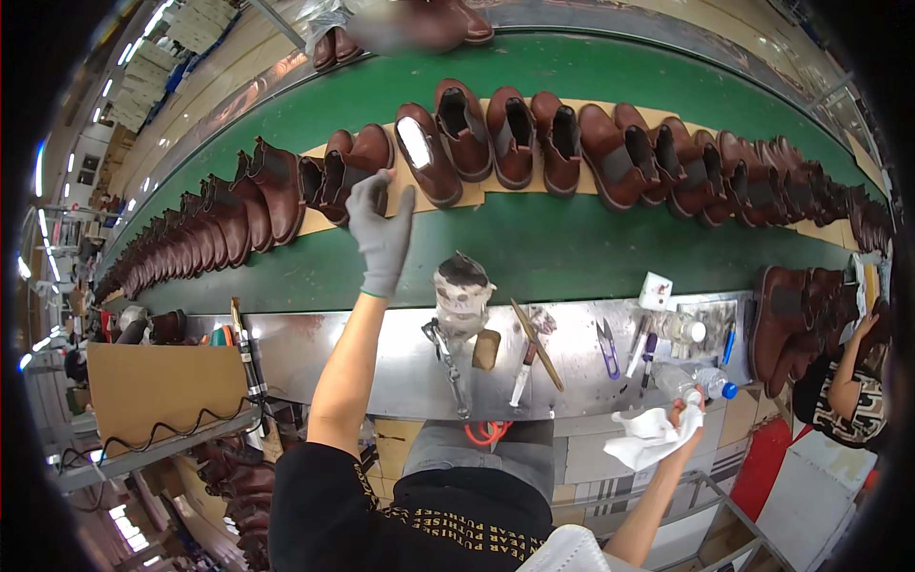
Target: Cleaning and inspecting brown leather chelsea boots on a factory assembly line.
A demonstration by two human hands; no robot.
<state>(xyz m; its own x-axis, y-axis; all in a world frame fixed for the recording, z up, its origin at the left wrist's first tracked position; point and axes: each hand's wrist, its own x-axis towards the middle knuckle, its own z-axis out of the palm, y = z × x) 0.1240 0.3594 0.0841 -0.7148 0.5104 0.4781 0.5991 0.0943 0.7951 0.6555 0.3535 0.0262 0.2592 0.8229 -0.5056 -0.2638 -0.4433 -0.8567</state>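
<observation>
A long green-topped bench (572, 257) curves from 9 o'clock across to 3 o'clock, with a shiny metal edge strip (658, 46) behind it at 1 o'clock. A bare metal worktop (276, 353) adjoins its near side, towards 6 o'clock. Rows of white tube lights (143, 36) glow at 10 o'clock, with more along the rim at 9. Pale stacks (200, 24) stand between 10 and 11 o'clock, near a metal post (277, 24). The beige floor (729, 30) shows at 1 o'clock. A grey shelf (191, 446) sits at 8 o'clock. A metal frame (701, 510) stands between 4 and 5 o'clock, near a red panel (760, 467) at 4.
</observation>
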